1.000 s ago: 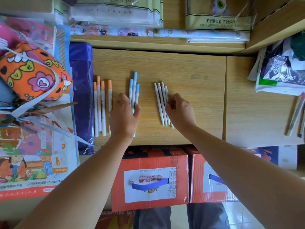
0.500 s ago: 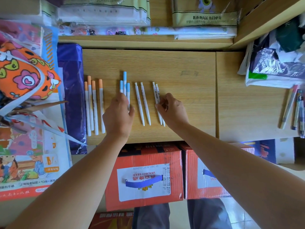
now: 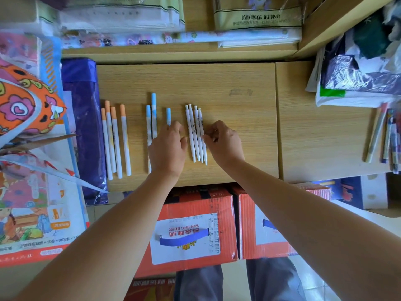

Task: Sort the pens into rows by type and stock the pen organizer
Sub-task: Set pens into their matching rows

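On the wooden desk (image 3: 217,83) lie three groups of pens. Four orange-capped pens (image 3: 116,140) sit at the left. Two blue-capped pens (image 3: 151,114) lie side by side, and a third blue-capped pen (image 3: 168,115) lies a little apart with its lower part hidden under my left hand (image 3: 168,148). That hand rests on the blue pens, its thumb near the white ones. Four white pens (image 3: 195,131) lie packed together. My right hand (image 3: 224,142) has bent fingers, and their tips press against the rightmost white pen.
A purple wrapped pack (image 3: 80,127) borders the orange pens on the left, beside an orange patterned bag (image 3: 28,109). Several loose pens (image 3: 386,135) lie at the far right. Packaged stationery fills the back shelf (image 3: 173,53). Red cartons (image 3: 188,231) stand under the desk edge.
The white pens, spread apart half a second ago, are pushed together again into one tight bunch. One blue pen has moved right, away from the other two, under my left hand.
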{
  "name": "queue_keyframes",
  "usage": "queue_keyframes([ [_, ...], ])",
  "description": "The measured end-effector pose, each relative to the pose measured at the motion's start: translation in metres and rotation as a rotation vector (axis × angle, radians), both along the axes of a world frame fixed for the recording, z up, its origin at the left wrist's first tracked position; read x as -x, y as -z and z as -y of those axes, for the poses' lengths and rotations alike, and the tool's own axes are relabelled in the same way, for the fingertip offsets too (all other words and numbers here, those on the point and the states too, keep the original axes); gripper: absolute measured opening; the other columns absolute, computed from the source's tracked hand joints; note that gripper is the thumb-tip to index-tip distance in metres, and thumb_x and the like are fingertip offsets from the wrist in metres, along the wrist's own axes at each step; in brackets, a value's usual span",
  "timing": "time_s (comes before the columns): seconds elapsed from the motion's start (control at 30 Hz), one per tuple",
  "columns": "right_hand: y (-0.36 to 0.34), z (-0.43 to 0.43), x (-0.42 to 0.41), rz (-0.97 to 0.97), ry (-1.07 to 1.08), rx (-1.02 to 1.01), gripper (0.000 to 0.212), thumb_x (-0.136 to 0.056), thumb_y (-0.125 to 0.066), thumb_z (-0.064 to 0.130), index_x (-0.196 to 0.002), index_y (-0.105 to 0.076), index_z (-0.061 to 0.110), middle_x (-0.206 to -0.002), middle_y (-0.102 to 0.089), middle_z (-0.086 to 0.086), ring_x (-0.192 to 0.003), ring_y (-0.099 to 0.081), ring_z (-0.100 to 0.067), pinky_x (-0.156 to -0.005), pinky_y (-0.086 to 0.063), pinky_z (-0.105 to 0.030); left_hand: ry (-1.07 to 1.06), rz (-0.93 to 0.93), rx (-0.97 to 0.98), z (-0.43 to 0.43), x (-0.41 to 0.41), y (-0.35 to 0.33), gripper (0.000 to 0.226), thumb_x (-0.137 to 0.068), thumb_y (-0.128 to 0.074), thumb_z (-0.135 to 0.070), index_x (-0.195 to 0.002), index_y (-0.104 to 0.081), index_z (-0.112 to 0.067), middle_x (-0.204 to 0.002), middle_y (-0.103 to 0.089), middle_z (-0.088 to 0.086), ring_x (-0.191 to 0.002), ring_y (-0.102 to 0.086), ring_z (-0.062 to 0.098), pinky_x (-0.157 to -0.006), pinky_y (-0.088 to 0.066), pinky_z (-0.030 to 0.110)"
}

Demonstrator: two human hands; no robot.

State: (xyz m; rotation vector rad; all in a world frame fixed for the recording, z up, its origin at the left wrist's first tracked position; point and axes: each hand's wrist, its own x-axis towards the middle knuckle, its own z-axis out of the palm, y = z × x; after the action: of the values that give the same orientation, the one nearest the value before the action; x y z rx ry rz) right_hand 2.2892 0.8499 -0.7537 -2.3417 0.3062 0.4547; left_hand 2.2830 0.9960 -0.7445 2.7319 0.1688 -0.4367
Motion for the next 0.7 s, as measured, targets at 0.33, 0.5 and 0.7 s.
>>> queue_keyframes([
  [0.33, -0.003, 0.019, 0.007, -0.047, -0.015, -0.023, 0.012, -0.087, -0.061, 0.018, -0.098, -0.061, 0.013, -0.088, -0.068, -0.001, -0.078, -0.063, -0.017, -0.07, -0.054, -0.033, 0.007, -0.046, -0.013, 0.004, 0.007, -0.009, 0.022, -0.095, -0.05, -0.023, -0.116, -0.056, -0.017, -0.112, -0.059, 0.004, -0.089, -0.063, 0.025, -0.068, -0.048, 0.037],
  [0.5, -0.007, 0.033, 0.015, -0.072, -0.039, -0.062, 0.016, -0.089, -0.059, 0.02, -0.103, -0.061, 0.012, -0.088, -0.067, -0.003, -0.079, -0.063, -0.019, -0.07, -0.054, -0.034, -0.04, -0.068, -0.074, 0.01, 0.009, -0.015, 0.029, -0.096, -0.048, -0.023, -0.122, -0.054, -0.011, -0.117, -0.058, 0.009, -0.095, -0.063, 0.029, -0.07, -0.047, 0.038],
  [0.7, -0.019, 0.056, 0.023, -0.056, -0.022, -0.139, 0.01, -0.09, -0.056, 0.017, -0.099, -0.062, 0.016, -0.079, -0.064, 0.002, -0.069, -0.062, -0.016, -0.066, -0.054, -0.034, -0.015, -0.088, -0.057, 0.031, 0.009, -0.029, 0.022, -0.094, -0.049, -0.019, -0.112, -0.06, -0.014, -0.113, -0.056, 0.009, -0.092, -0.061, 0.032, -0.069, -0.043, 0.037],
])
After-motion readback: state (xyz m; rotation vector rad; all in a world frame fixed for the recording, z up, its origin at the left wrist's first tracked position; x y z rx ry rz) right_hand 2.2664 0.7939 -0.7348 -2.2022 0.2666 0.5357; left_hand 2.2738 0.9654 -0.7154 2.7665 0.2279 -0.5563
